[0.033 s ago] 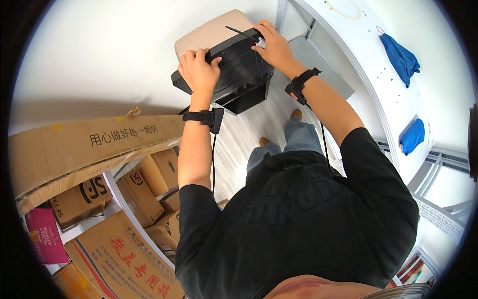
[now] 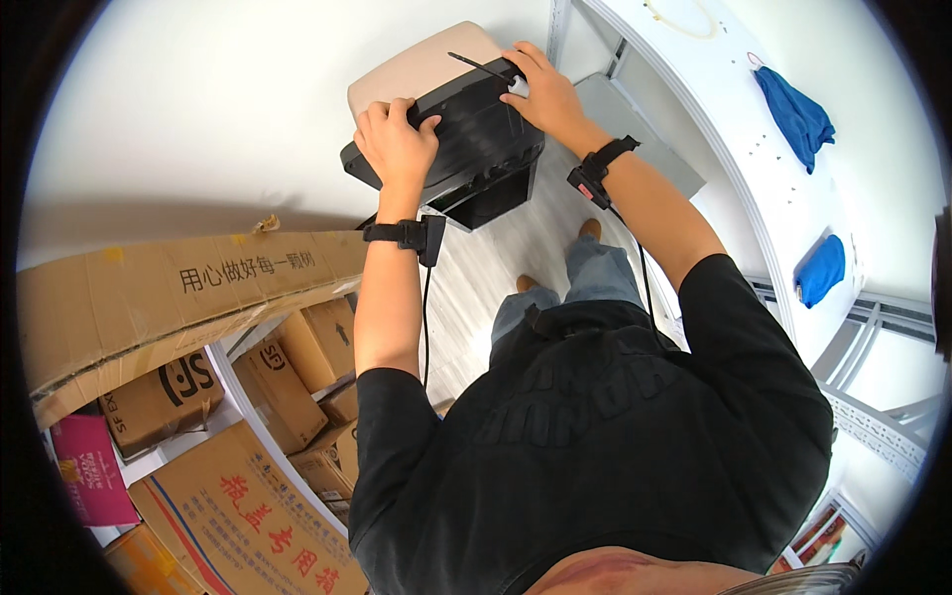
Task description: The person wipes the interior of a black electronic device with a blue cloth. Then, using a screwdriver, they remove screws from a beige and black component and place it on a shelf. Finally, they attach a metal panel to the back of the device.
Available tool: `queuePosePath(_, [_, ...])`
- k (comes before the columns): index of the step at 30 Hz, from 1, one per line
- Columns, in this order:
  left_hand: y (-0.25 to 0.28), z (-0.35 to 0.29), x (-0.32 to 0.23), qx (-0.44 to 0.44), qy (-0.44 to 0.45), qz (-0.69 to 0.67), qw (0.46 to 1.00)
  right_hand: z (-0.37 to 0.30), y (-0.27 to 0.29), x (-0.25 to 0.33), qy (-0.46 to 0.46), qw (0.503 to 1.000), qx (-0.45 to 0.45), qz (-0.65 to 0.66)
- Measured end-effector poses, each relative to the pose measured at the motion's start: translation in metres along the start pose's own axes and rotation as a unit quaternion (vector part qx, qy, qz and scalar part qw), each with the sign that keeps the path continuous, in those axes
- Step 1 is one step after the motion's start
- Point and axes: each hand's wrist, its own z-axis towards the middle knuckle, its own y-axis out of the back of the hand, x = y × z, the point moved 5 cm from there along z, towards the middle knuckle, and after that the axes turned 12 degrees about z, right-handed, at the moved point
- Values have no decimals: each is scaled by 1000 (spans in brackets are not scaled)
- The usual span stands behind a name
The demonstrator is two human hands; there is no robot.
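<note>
A boxy object with a black shell (image 2: 471,119) and a smooth beige panel (image 2: 426,64) behind it stands against the white wall; I cannot make out its kind. The fingers of my left hand (image 2: 397,139) curl over the shell's upper edge, thumb on the near side. My right hand (image 2: 543,94) is closed around the white handle of a screwdriver (image 2: 476,65) at the shell's right corner. The screwdriver's thin dark shaft points up and left, across the edge. Below the shell is a dark, framed opening (image 2: 491,201).
At left, a long cardboard box (image 2: 198,273) lies above a shelf with several cartons (image 2: 248,506) and a pink package (image 2: 91,471). To the right runs a curved-looking white tabletop (image 2: 783,178) with blue cloth pouches (image 2: 796,114). Cables hang from both wristbands (image 2: 407,234).
</note>
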Motion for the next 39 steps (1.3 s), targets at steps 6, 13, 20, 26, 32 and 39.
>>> queuePosePath(6, [4,-1,-9,24,-19,-4,1000,-20,40,-11,-64,997,-43,17])
queuePosePath(13, [9,0,-29,71,-26,26,997,-100,116,-63,-397,889,30,224])
queuePosePath(20, [21,15,-124,-18,-127,-139,982,-171,202,-72,-395,811,-138,409])
queuePosePath(26, [1,1,-284,71,-231,-419,875,-204,295,-64,-396,668,-325,540])
queuePosePath(32, [-9,-35,-466,202,-340,-464,793,-274,377,-83,-441,654,-368,492])
queuePosePath(39, [-60,-69,-594,212,-431,-345,806,-331,414,-118,-467,677,-364,437])
